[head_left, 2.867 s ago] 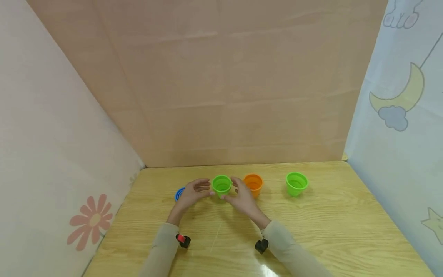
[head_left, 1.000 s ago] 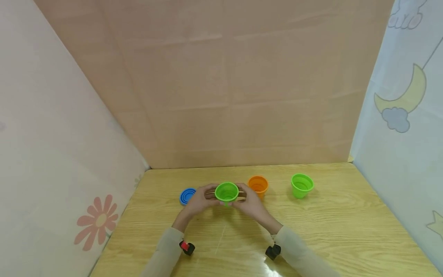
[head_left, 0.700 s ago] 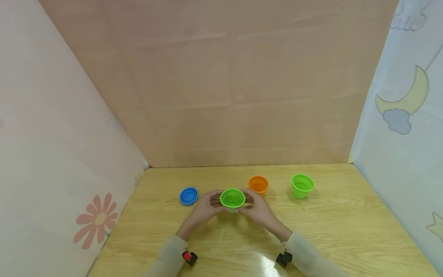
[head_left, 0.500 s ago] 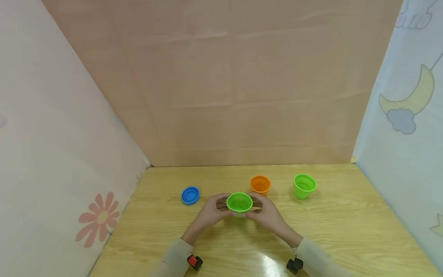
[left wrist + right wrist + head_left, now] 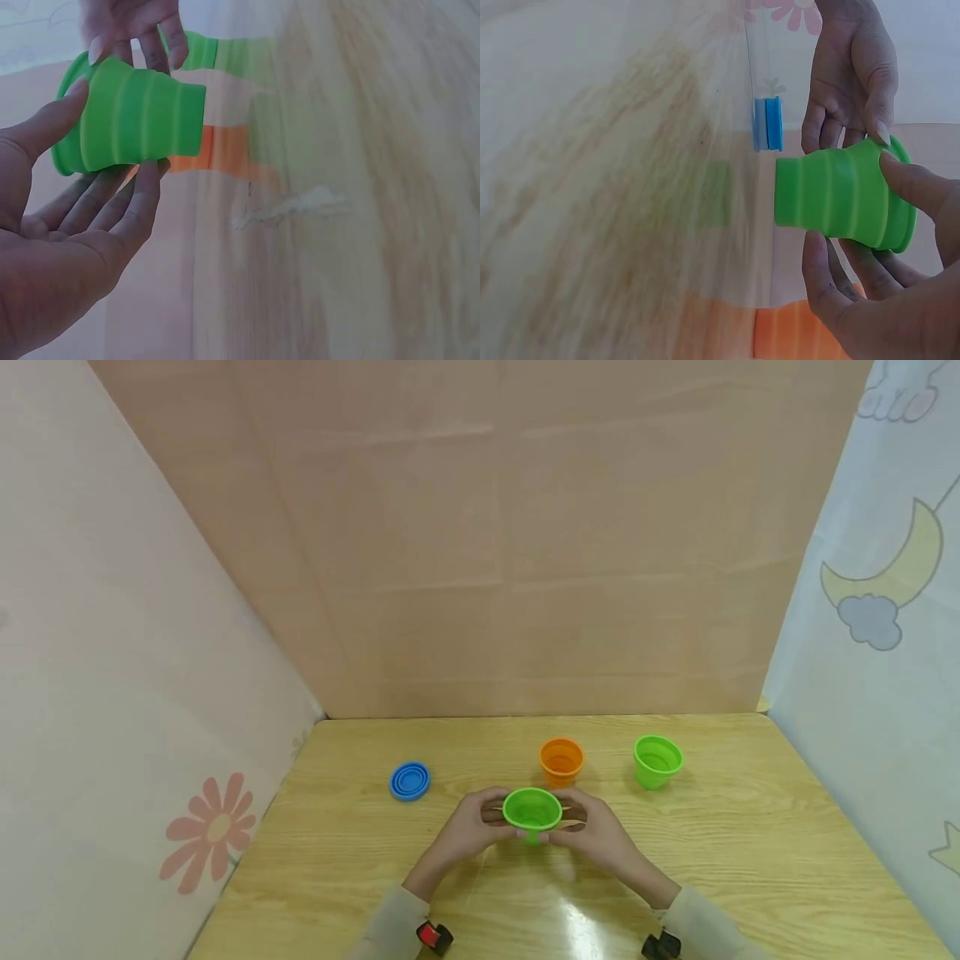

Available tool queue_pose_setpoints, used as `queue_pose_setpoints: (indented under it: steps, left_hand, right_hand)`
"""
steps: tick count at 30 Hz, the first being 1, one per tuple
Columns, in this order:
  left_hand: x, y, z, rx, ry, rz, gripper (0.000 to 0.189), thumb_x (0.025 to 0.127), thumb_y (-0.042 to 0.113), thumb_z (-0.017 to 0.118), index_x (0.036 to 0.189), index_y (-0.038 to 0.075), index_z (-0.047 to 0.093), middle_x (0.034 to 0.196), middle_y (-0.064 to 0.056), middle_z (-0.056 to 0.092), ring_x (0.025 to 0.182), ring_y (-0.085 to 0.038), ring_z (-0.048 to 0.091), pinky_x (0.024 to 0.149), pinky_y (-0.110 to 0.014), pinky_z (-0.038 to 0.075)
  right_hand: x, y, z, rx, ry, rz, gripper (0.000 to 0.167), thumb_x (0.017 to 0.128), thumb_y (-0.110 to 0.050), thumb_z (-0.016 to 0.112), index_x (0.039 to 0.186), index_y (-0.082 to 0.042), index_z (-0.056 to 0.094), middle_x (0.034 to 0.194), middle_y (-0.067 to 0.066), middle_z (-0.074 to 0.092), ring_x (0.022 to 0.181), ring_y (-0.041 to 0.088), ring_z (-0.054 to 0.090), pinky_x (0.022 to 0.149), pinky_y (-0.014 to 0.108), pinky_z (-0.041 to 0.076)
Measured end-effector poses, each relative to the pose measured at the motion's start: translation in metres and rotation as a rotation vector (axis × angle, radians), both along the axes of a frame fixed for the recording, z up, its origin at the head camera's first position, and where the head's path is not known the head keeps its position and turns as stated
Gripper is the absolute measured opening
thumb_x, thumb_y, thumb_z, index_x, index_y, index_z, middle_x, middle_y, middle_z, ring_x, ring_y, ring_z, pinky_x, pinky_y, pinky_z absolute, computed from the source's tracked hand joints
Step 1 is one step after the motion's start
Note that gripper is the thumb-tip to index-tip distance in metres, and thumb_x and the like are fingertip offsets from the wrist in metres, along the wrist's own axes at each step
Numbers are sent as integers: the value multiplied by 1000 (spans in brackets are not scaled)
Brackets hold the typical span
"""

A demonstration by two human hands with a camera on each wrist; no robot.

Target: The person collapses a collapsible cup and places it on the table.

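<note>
Green tapering cup of rubbery-looking plastic (image 5: 532, 810), one of two green ones, held upright just above the wood-grain table (image 5: 330, 843).
Two hands share it: the left hand (image 5: 467, 828) grips one side and the right hand (image 5: 603, 837) the other, fingers curved round the ribbed wall (its stepped bands narrow from a thick round rim to a flat base). From the held cup, one orange tapering cup (image 5: 562, 760), equally rubbery-looking, stands near at one o'clock; the second green ribbed cup (image 5: 657, 762) stands farther off at two; one flat blue disc of concentric rings (image 5: 410, 782) lies well apart at nine. Glossy glare marks the tabletop at five.
</note>
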State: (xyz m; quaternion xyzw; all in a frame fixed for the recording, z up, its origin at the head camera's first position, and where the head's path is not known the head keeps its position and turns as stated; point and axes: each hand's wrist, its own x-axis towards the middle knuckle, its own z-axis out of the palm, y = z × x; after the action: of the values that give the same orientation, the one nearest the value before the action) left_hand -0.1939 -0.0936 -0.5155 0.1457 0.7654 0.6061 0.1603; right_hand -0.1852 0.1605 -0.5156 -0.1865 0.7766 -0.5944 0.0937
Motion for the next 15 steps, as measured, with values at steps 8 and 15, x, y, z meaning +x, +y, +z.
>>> queue_pose_setpoints:
  steps: [8,15]
  left_hand:
    - [1,-1,3,3,-14,4,50,90,19,85,138,17,67,133,-9,73,120,-29,73,95,-30,65]
    - [1,-3,2,-26,-10,-1,47,93,24,82,138,17,68,133,-9,73,113,-25,76,94,-34,66]
  right_hand:
    - [0,1,1,-6,-3,7,62,88,-19,86,141,-2,60,139,26,65,116,40,70,87,22,62]
    - [-1,0,1,0,-57,12,59,91,-21,84,141,-2,60,139,25,65,113,34,71,84,24,64]
